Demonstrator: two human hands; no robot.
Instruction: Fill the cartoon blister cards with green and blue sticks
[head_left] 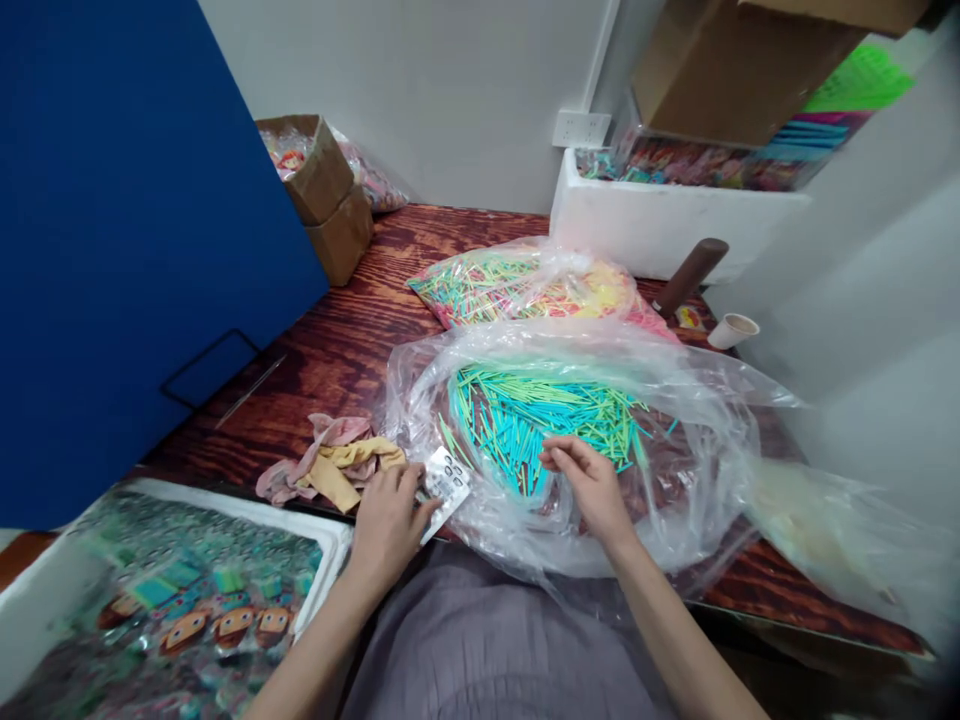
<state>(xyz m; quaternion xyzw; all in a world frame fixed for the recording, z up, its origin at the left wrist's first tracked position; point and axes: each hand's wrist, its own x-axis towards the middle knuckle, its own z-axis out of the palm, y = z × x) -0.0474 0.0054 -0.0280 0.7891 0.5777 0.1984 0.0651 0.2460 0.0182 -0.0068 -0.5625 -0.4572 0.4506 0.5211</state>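
My left hand (388, 520) is closed on a small clear packet with dark round marks (447, 482) at the near edge of the wooden table (352, 330). My right hand (589, 482) reaches into an open clear plastic bag (697, 450) and its fingers are pinched together over a heap of thin blue and green sticks (540, 410); what they hold is too small to make out. A second bag of yellow, pink and green sticks (525, 282) lies just behind.
Crumpled pink and yellow cloth (330, 465) lies left of my left hand. A white foam box of packets (187, 590) sits at lower left, a blue board (112, 230) stands on the left, cardboard boxes (322, 190) behind it. Another white foam box (667, 225), a brown tube (690, 272) and a paper cup (733, 330) stand at right.
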